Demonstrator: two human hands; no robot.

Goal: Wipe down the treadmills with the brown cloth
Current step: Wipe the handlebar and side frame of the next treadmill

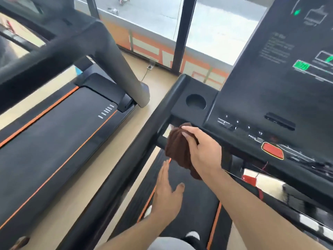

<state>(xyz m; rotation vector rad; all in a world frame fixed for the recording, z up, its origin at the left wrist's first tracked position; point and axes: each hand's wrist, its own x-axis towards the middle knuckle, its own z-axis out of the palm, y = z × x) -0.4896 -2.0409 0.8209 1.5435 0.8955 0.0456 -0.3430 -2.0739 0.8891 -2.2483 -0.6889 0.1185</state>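
Right hand (pixel 203 150): our fingers (pixel 189 135) curl over the bunched brown cloth (pixel 177 150), clamping it around the short crossbar (pixel 162 140) just under the console (pixel 270 105) of the near treadmill (pixel 189 204); left hand (pixel 167 192) hovers below, fingers straight, holding nothing. We judge the cloth soft, light and limp; it drapes, a tail hanging below the wrist; best gripped as a wad across the palm so it conforms to the bar; bar hard, smooth, probably slick. Second treadmill (pixel 54 132) lies to our left.
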